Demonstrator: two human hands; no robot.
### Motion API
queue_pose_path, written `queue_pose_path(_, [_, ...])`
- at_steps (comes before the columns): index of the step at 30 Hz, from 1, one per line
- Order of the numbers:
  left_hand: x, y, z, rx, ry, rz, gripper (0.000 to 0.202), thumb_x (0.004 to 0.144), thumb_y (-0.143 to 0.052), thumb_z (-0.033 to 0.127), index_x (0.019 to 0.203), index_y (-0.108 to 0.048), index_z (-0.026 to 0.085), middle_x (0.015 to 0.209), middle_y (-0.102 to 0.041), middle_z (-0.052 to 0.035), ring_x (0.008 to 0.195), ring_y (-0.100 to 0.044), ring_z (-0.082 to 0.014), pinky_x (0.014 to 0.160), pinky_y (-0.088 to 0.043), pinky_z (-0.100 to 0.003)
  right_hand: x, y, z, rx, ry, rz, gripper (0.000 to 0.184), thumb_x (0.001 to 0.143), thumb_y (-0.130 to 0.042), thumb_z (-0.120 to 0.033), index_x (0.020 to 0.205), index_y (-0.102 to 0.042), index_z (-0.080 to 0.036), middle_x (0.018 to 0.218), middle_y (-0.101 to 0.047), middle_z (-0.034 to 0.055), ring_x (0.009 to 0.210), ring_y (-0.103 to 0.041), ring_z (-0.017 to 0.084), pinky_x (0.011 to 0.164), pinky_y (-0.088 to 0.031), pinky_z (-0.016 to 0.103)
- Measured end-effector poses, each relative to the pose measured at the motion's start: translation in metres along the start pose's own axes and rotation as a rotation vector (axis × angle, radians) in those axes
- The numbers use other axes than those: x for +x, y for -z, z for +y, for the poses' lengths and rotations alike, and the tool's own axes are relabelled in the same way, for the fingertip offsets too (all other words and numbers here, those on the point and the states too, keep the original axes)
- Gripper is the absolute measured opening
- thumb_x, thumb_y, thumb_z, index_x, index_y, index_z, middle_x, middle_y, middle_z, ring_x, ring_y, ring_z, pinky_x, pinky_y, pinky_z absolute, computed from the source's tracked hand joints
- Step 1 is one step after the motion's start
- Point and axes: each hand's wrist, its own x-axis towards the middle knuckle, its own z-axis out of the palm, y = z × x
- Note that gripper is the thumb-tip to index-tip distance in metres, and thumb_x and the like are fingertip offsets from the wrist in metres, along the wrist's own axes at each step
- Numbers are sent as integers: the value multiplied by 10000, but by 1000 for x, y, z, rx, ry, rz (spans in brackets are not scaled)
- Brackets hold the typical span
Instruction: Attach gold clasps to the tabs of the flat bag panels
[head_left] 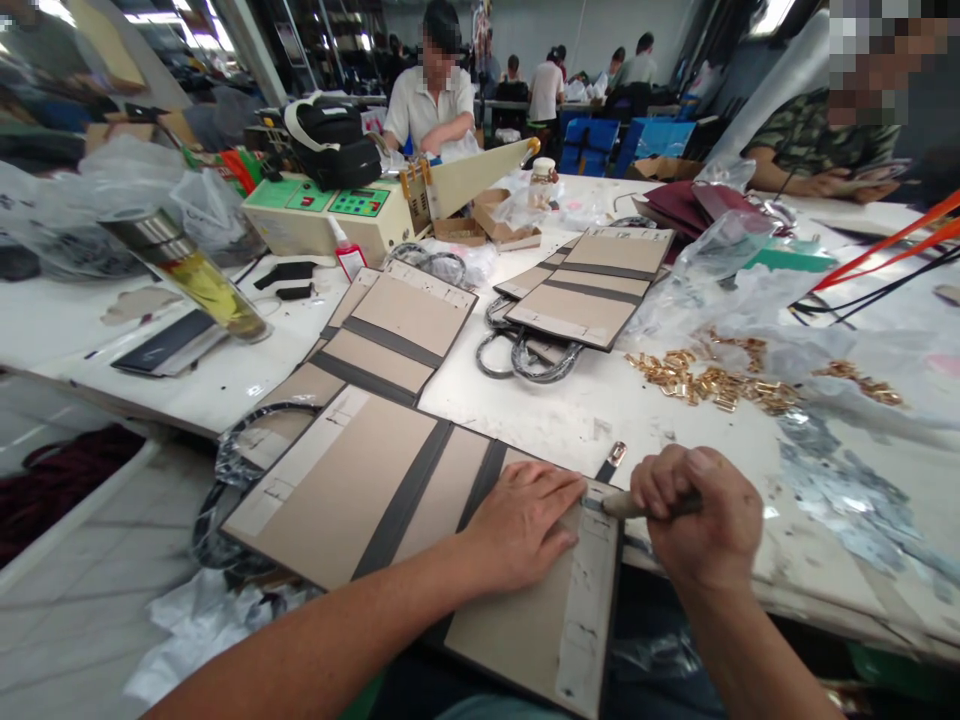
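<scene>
A large beige panel with dark bands and pale end strips (405,440), like an opened-out bag body, lies in front of me, its right end at the table's edge. My left hand (517,525) rests flat on it, fingers stretched towards the strip on the right. My right hand (697,505) is a fist around a tan-grey stick-like tool (624,504). The tool's near end meets the pale strip just beyond my left fingertips; what kind of tool it is I cannot tell. Beyond that edge a black tab with a gold metal fitting (616,455) sticks out.
Gold-coloured fittings (705,380) and flat grey metal pieces (862,500) lie in heaps at the right. More beige panels (592,275) with plastic-wrapped handles (544,360) lie behind. A glass bottle (202,280) and a green-topped machine (330,205) stand left. People sit further back.
</scene>
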Motion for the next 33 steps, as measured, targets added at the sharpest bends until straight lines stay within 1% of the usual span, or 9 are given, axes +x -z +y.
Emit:
queue_pose_path(5, [0, 0, 0, -7, 15, -11, 627, 961, -681, 340, 1539, -462, 234, 1550, -564, -55, 1377, -476, -291, 1205, -341, -495, -7, -1, 13, -101, 55, -113, 381, 979, -631, -275, 619, -520, -217, 553, -438, -44, 462, -431, 118, 476, -335, 302])
queue_pose_path(7, [0, 0, 1, -5, 17, -11, 640, 951, -685, 330, 1541, -456, 242, 1540, -569, -63, 1376, -482, -298, 1201, -345, -504, -9, -2, 15, -257, 77, -210, 407, 1001, -620, -297, 616, -512, -223, 559, -465, -30, 505, -459, 136, 512, -359, 316])
queue_pose_path(10, [0, 1, 2, -3, 17, -2, 653, 946, -680, 318, 1551, -441, 257, 1521, -579, -69, 1378, -488, -304, 1198, -348, -513, -4, -5, 13, -485, 33, -327, 473, 1024, -601, -361, 585, -487, -228, 555, -490, -14, 535, -462, 145, 551, -376, 323])
queue_pose_path(17, [-2, 1, 2, -6, -10, 15, 605, 965, -662, 331, 1529, -467, 234, 1521, -578, -87, 1376, -503, -305, 1192, -364, -511, 6, -4, 6, -501, -4, -293, 496, 1013, -604, -423, 568, -492, -235, 521, -469, -23, 497, -443, 139, 521, -364, 312])
queue_pose_path(21, [-2, 0, 1, 19, 2, 14, 631, 947, -689, 343, 1520, -470, 196, 1590, -509, -114, 1446, -450, -318, 1226, -338, -523, 5, -15, 1, -529, 3, -288, 514, 992, -623, -467, 553, -485, -238, 502, -468, -19, 483, -434, 140, 502, -363, 306])
queue_pose_path(25, [-2, -1, 0, 27, -2, 11, 573, 946, -684, 351, 1470, -510, 197, 1580, -512, -119, 1474, -423, -328, 1239, -330, -531, 5, -35, -2, -528, 28, -381, 524, 992, -612, -486, 550, -476, -238, 517, -478, -13, 500, -441, 141, 515, -369, 307])
queue_pose_path(28, [-1, -3, -1, 9, -6, 19, 539, 931, -679, 320, 1437, -530, 208, 1538, -546, -115, 1454, -446, -325, 1223, -351, -525, 9, -44, -1, -673, -38, -494, 532, 974, -618, -460, 520, -460, -231, 497, -458, -20, 497, -421, 131, 514, -347, 303])
queue_pose_path(31, [-2, -5, -2, 3, -11, 22, 579, 934, -678, 345, 1469, -500, 211, 1530, -548, -118, 1444, -454, -329, 1217, -356, -526, 13, -50, -5, -783, -62, -515, 527, 963, -617, -453, 512, -464, -226, 489, -444, -25, 499, -406, 124, 506, -323, 299])
queue_pose_path(33, [-2, -5, -3, 10, -7, 21, 583, 945, -674, 371, 1477, -492, 213, 1541, -536, -122, 1452, -443, -337, 1219, -348, -535, 15, -52, -9, -758, -45, -520, 524, 975, -607, -450, 523, -465, -226, 501, -450, -23, 511, -413, 127, 516, -331, 300])
